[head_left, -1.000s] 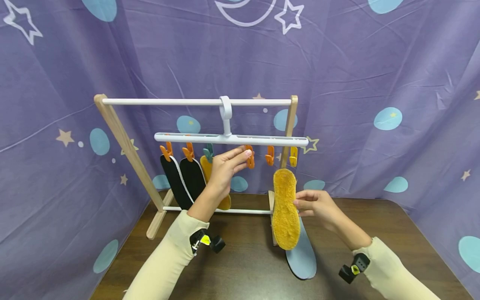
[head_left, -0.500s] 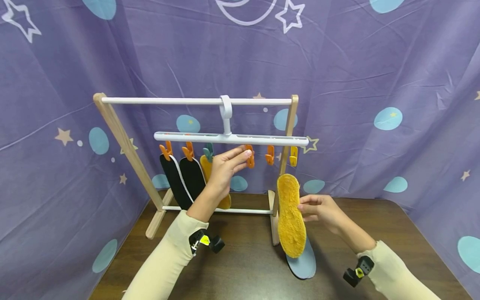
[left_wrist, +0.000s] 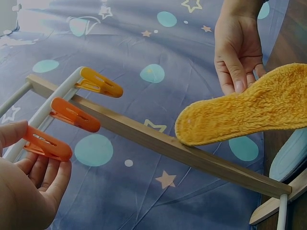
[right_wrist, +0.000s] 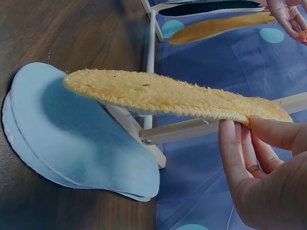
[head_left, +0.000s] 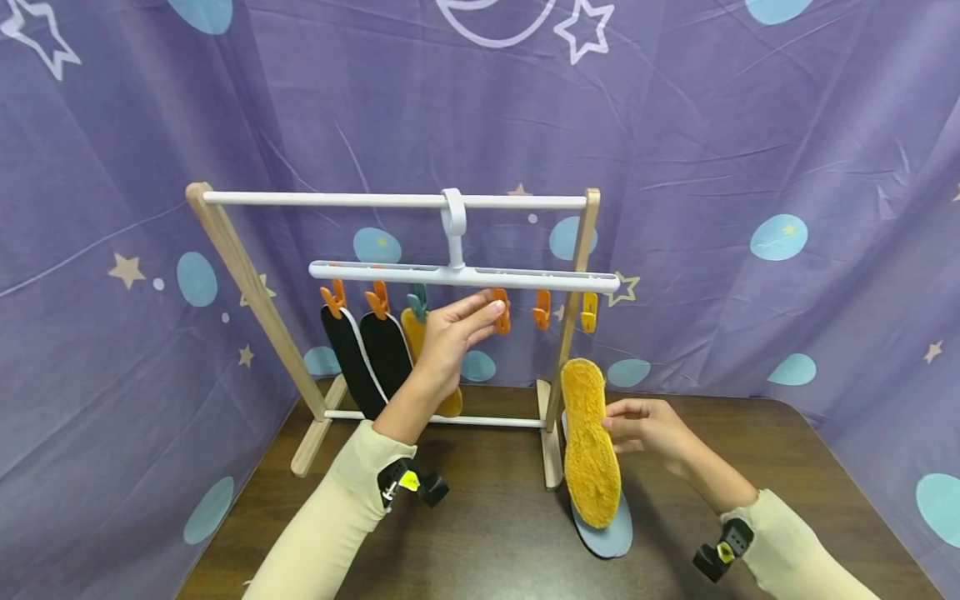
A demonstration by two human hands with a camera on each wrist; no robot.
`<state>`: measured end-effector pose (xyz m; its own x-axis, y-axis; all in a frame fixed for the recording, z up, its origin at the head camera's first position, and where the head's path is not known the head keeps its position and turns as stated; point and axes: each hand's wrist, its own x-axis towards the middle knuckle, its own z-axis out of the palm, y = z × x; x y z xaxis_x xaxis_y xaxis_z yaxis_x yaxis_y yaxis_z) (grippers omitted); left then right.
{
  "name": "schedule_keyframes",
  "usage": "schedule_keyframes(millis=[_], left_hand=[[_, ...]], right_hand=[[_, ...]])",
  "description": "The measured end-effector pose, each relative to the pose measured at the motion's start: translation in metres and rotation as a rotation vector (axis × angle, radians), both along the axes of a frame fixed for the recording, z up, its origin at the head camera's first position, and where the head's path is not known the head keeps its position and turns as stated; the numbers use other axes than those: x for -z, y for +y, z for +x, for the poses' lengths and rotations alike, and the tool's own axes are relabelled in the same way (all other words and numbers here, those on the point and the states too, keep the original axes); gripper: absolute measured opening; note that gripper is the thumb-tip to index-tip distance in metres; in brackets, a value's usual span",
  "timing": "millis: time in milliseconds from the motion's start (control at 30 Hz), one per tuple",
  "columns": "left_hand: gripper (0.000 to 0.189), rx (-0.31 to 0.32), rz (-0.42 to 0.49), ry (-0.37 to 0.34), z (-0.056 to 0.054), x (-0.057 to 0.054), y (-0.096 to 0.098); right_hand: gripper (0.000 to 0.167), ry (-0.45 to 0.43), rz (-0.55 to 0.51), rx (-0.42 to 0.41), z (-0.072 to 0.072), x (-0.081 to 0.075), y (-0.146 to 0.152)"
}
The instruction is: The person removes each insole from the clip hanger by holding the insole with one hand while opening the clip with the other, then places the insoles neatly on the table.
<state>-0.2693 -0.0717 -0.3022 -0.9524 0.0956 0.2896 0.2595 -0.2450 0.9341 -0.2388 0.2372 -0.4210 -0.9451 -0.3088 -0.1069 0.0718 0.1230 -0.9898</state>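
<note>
Hands, two, both in use. Left hand (head_left: 452,340) pinched an orange clip (left_wrist: 52,147) between thumb and fingers, beneath the white hanger bar (head_left: 540,279). Right hand (head_left: 651,433) pinched a fuzzy yellow insole (head_left: 591,450) by its long edge; I logged it raised at the right side of the wooden rack (head_left: 258,302), its top end below the yellow clip (head_left: 588,312) and apart from it.

Hidden or cut off: in my head view, the held insole covered much of the pale blue insoles (right_wrist: 91,134) on the table (head_left: 465,533). My right wrist view showed two layered edges there; I could not tell whether more lay beneath. Left hand and forearm blocked part of the hanging yellow insole (right_wrist: 223,28) and the lower end of one black insole (head_left: 386,354). My left wrist view cut off the held insole at the frame edge; the right wrist view trimmed the left hand at a corner.

Edges and room: a second orange clip (left_wrist: 76,115) hung between the pinched one and the yellow one, narrow gaps either side. The rack's right foot stood just beside the blue insoles. Beyond the right hand, the tabletop ran on to a rounded corner, the purple curtain (head_left: 697,125) close behind.
</note>
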Motion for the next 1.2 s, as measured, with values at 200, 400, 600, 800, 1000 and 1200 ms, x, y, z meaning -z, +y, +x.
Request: schedule_keyframes(millis=[200,400,600,800,1000,1200], left_hand=[[0.038,0.003,-0.005,-0.008,0.000,0.000,0.000],[0.037,0.005,-0.005,-0.005,0.000,0.000,0.000],[0.038,0.013,0.019,0.004,0.000,0.001,0.001],[0.037,0.008,0.016,-0.002,-0.001,0.002,0.000],[0.037,0.010,0.014,-0.003,0.000,0.001,0.000],[0.038,0.008,0.005,0.001,0.000,0.000,0.000]], right_hand=[[0.023,-0.015,0.003,-0.003,0.001,0.007,0.002],[0.024,-0.025,0.005,-0.010,0.002,0.013,0.002],[0.025,-0.047,0.013,-0.010,0.002,0.019,0.003],[0.023,-0.054,0.019,0.001,-0.002,0.023,0.005],[0.017,-0.064,0.020,-0.014,-0.006,0.023,0.006],[0.015,-0.094,-0.002,-0.029,-0.007,0.022,0.006]])
